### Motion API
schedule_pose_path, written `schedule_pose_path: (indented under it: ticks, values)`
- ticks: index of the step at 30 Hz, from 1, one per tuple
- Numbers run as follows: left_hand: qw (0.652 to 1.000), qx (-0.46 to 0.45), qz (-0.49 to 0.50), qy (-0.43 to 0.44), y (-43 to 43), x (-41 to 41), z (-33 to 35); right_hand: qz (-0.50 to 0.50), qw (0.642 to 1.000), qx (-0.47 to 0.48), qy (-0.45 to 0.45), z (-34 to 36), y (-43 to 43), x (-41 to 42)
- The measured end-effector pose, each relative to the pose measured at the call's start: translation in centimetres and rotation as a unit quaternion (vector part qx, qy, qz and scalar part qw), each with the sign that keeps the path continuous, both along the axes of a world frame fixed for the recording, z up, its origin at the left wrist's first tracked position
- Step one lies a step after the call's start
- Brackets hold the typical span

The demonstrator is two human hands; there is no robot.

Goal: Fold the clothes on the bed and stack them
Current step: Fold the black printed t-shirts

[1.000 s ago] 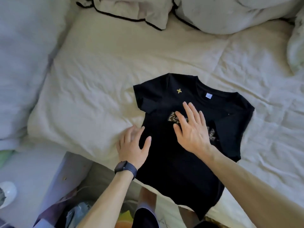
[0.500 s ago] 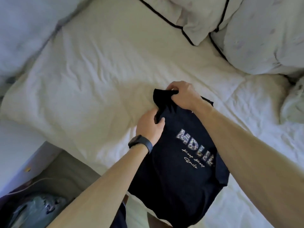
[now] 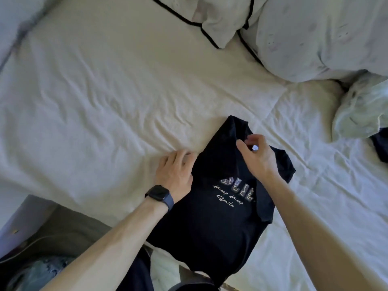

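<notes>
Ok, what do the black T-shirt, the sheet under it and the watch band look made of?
The black T-shirt: soft matte knit, likely cotton; it drapes limply and creases. The bed sheet: matte woven cloth, finely wrinkled all over. The watch band: smooth dark strap, perhaps silicone; too small to be sure.

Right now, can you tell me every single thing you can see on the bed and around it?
black T-shirt: one, black with pale lettering, near the bed's front edge.
bed sheet: one, white, wrinkled, under everything.
pillows: two, white with black piping, top.
crumpled cloth: one, pale green, right edge.
dark garment: one, navy or black, right edge, mostly cut off.
watch: one, dark, left wrist.
left hand: one, fingertips at the T-shirt's side edge.
right hand: one, over the T-shirt's collar.
</notes>
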State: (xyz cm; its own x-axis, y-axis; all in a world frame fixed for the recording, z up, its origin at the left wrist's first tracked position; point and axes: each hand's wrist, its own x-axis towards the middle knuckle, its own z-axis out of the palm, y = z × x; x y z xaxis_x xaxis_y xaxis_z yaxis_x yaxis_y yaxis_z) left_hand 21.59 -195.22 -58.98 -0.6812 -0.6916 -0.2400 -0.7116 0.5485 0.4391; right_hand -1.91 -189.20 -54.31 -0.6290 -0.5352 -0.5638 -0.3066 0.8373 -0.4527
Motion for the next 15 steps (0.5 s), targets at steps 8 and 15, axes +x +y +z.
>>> schedule_pose_path:
  ticks: [8, 15]
  values:
    - [0.989, 0.120, 0.073, -0.041, -2.9, 1.1, -1.2, -0.100, 0.984, -0.018, -0.148, -4.0, -8.1, -0.7]
    - [0.968, 0.220, 0.116, -0.025, -2.9, 1.4, -0.7, -0.098, 0.984, -0.066, -0.130, -3.6, -7.8, 0.2]
